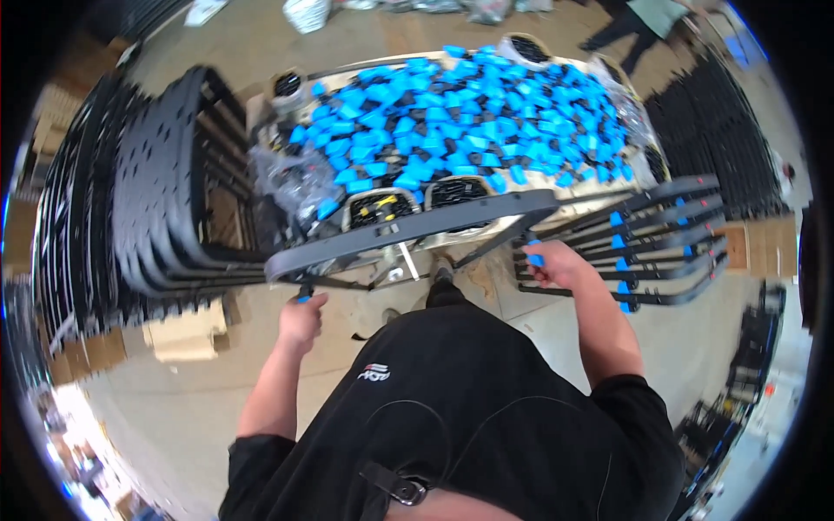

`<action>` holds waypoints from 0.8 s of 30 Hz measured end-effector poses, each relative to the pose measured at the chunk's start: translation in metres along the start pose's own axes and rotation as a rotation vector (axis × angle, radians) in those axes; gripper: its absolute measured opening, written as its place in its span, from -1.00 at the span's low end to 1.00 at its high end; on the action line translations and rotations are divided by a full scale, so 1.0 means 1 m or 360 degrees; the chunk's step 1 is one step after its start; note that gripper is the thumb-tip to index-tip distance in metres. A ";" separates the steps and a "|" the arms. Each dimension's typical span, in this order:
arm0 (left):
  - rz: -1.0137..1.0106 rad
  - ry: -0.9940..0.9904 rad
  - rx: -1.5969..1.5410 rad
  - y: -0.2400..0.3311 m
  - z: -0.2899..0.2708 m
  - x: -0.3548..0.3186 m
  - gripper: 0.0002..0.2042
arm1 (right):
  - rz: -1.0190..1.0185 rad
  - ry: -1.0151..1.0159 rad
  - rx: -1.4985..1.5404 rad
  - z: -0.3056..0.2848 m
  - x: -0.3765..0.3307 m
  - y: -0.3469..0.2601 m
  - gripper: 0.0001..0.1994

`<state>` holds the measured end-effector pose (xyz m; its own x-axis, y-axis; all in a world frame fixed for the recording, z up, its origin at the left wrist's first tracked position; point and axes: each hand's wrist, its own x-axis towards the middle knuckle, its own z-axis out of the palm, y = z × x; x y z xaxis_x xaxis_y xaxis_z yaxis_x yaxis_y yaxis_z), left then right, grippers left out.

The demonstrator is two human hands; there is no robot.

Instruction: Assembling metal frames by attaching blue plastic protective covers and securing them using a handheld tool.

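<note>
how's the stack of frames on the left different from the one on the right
The left stack stands on edge as a tall, tightly packed curved bank; the right stack lies nearly level, its bars fanned with gaps. The right stack shows blue clips along its bars; I see none on the left stack. Both are dark grey frame parts beside the table.

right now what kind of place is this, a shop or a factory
Most likely a factory assembly floor. A table is heaped with small blue clips, identical black frames stand stacked on the concrete floor, and both hands hold a curved black frame.
</note>
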<state>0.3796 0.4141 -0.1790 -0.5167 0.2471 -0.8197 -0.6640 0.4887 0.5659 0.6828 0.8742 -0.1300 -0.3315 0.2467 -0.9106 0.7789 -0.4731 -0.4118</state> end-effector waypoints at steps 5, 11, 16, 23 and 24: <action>0.0830 0.0905 0.0610 -0.061 0.037 0.073 -0.62 | -0.0084 0.0208 -0.0100 0.010 0.009 0.004 -0.69; 0.1240 0.1124 0.0420 -0.079 0.033 0.104 -0.57 | -0.0120 0.0444 -0.0178 0.020 0.020 0.009 -0.70; 0.1355 0.0458 0.0443 -0.090 -0.009 0.122 -0.69 | -0.0362 0.0735 -0.0431 0.028 0.041 0.025 -0.79; 0.1547 0.0491 0.0547 -0.050 0.014 0.091 -0.77 | -0.0917 0.1270 -0.0680 0.039 0.067 0.050 -0.48; 0.1554 0.0478 0.0568 -0.048 0.015 0.090 -0.77 | -0.0907 0.1275 -0.0656 0.041 0.075 0.050 -0.48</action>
<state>0.3729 0.4261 -0.2813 -0.8807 0.4705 0.0542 0.2772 0.4192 0.8645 0.6756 0.8345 -0.2205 -0.3741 0.8967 -0.2368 0.7889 0.1735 -0.5895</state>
